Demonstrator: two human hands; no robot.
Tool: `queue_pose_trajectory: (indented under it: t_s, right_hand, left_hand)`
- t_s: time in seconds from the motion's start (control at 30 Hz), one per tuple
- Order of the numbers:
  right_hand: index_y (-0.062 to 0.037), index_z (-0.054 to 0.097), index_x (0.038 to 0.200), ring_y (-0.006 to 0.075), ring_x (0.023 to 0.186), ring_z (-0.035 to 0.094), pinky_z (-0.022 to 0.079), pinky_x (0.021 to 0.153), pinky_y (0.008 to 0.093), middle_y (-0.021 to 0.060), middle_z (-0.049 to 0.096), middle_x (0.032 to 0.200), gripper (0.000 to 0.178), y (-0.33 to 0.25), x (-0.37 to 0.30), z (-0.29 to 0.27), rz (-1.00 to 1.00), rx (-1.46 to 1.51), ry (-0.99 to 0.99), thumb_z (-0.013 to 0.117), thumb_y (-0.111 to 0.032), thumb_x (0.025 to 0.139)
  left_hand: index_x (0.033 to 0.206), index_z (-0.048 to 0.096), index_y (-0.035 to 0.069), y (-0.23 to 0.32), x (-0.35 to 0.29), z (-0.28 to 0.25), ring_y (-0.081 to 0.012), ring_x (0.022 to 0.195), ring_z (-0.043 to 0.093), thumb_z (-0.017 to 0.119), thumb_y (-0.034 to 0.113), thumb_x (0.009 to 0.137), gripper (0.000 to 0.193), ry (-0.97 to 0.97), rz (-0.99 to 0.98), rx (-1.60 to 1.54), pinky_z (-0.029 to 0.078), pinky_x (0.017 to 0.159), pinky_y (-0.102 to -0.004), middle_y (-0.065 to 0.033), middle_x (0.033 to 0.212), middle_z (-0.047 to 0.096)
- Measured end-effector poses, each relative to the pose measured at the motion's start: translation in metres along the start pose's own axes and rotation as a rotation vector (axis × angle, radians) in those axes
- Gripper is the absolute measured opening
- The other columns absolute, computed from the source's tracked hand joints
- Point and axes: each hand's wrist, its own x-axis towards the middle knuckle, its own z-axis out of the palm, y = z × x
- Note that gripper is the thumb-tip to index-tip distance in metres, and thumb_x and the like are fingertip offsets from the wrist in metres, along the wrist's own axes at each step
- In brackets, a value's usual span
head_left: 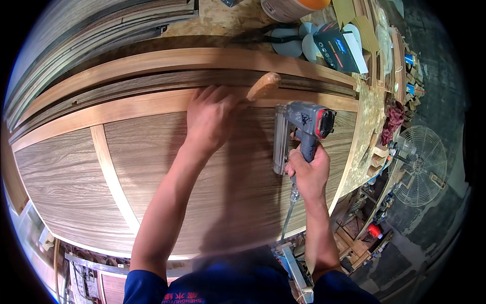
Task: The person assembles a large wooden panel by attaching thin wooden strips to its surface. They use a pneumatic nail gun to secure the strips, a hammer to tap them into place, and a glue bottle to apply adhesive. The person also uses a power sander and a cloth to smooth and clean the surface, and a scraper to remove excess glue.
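My left hand (208,117) is closed, with its fingers curled over the far pale wood rail (142,103) of a large framed panel (192,202). A tool's rounded wooden handle (264,86) sticks out from its thumb side; the tool's other end is hidden by the hand. In my right hand (310,169) is a dark grey nail gun (304,114), gripped around its handle. The gun's long metal magazine (280,144) lies above the grey-brown wood-grain panel. An air hose (289,215) runs from the grip toward me.
Beyond the panel lie a loose wood strip (202,58), sanding discs (288,45), a dark box (340,50) and a white-and-orange tub (288,9). Stacked boards (101,25) stand far left. A wire-caged fan (419,164) is at right.
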Motion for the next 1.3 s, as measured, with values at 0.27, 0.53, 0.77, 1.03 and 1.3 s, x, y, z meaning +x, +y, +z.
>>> queue_pose_trajectory:
  t_s: [0.27, 0.53, 0.77, 1.03, 1.3]
  right_hand:
    - [0.0049, 0.063, 0.124, 0.0080, 0.056, 0.055, 0.048, 0.054, 0.0269, -0.0007, 0.055, 0.076, 0.029, -0.005, -0.001, 0.002, 0.011, -0.017, 0.040, 0.060, 0.004, 0.095]
    - [0.0025, 0.064, 0.123, 0.0065, 0.057, 0.053, 0.044, 0.054, 0.0260, -0.0020, 0.057, 0.068, 0.030, -0.007, -0.001, 0.005, 0.019, 0.000, 0.080, 0.060, 0.004, 0.093]
    - [0.0047, 0.062, 0.125, 0.0081, 0.057, 0.054, 0.047, 0.054, 0.0263, -0.0006, 0.052, 0.081, 0.028, -0.007, -0.004, 0.007, 0.038, 0.002, 0.095, 0.060, 0.005, 0.096]
    - [0.0026, 0.062, 0.124, 0.0090, 0.057, 0.056, 0.047, 0.052, 0.0283, 0.0009, 0.060, 0.076, 0.032, 0.030, -0.066, -0.031, 0.068, -0.092, 0.101, 0.064, 0.001, 0.092]
    - [-0.0008, 0.043, 0.144, 0.0113, 0.060, 0.056, 0.051, 0.058, 0.0280, 0.0049, 0.058, 0.088, 0.051, 0.075, -0.212, -0.047, 0.054, 0.094, -0.091, 0.067, -0.002, 0.099]
  left_hand:
    - [0.094, 0.072, 0.009, -0.002, -0.002, 0.003, -0.0321, 0.087, 0.063, 0.080, 0.015, 0.088, 0.012, 0.036, 0.019, 0.012, 0.050, 0.080, -0.0437, -0.0069, 0.088, 0.065]
    - [0.094, 0.072, 0.009, -0.007, -0.002, 0.004, -0.0319, 0.086, 0.062, 0.080, 0.016, 0.087, 0.013, 0.041, 0.042, 0.014, 0.048, 0.080, -0.0444, -0.0065, 0.089, 0.064]
    - [0.093, 0.071, 0.009, -0.006, -0.005, 0.003, -0.0314, 0.087, 0.062, 0.080, 0.015, 0.087, 0.013, 0.021, 0.043, 0.024, 0.047, 0.079, -0.0438, -0.0069, 0.087, 0.063]
    - [0.095, 0.071, 0.008, -0.003, -0.010, 0.008, -0.0331, 0.092, 0.064, 0.080, 0.016, 0.087, 0.014, 0.002, 0.113, 0.030, 0.048, 0.082, -0.0445, -0.0081, 0.092, 0.066]
    - [0.107, 0.066, 0.008, 0.022, -0.021, 0.001, -0.0411, 0.109, 0.064, 0.064, 0.019, 0.095, 0.016, -0.059, 0.099, -0.147, 0.053, 0.090, -0.0510, -0.0179, 0.111, 0.067]
